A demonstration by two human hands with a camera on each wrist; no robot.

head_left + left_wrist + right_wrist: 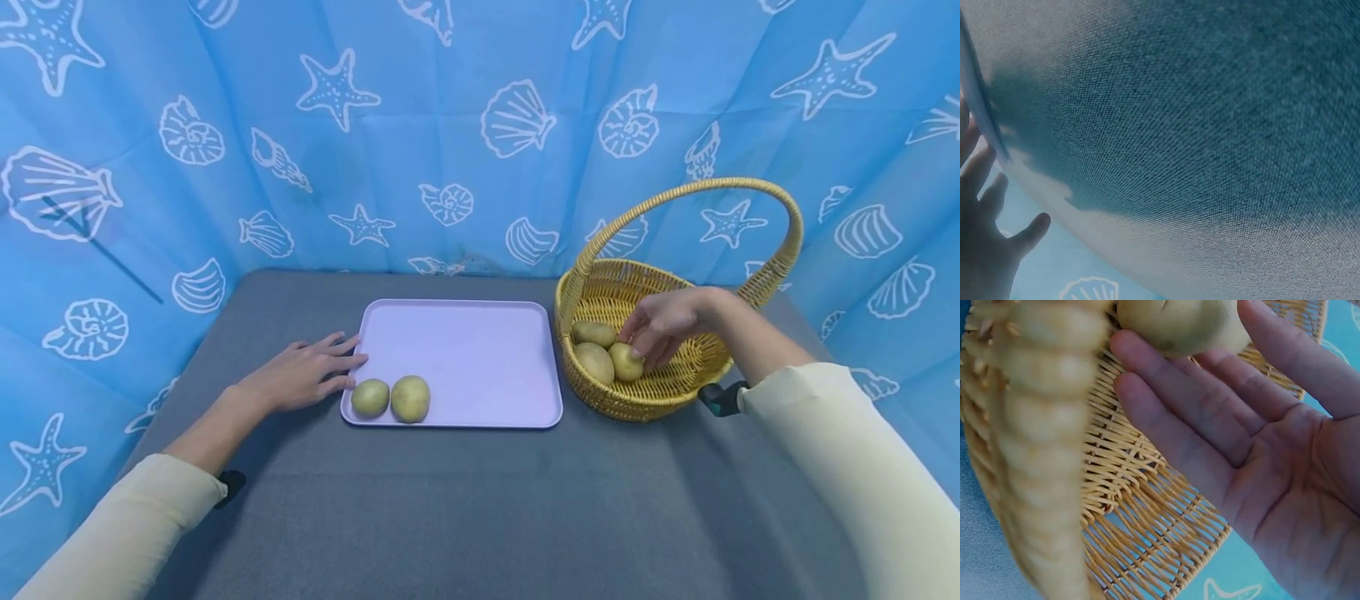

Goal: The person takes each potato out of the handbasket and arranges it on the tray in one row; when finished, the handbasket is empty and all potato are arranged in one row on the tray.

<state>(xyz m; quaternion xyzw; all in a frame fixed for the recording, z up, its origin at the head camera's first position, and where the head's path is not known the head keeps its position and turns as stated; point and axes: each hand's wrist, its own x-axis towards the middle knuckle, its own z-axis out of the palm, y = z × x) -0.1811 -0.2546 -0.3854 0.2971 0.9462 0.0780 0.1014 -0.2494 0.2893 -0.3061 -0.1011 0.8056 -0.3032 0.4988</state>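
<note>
At the tray's left edge is my left hand point(311, 372), fingers spread, fingertips over the rim of the pale lilac tray point(487, 358). Two potatoes lie side by side in its front left corner: a smaller greenish one point(370, 398) and a bigger one point(410, 399). My right hand point(667, 323) reaches into the wicker basket point(637, 408), thumb and fingertips around a potato point(626, 363). In the right wrist view that potato point(1179, 325) sits between thumb and fingers. Beside it in the basket are a rounder potato point(595, 364) and a darker oval one point(592, 334).
The basket's tall arched handle point(697, 185) rises over the right hand and forearm. A grey cloth point(465, 500) covers the table. Behind it hangs a blue curtain point(420, 150) with white shells and starfish.
</note>
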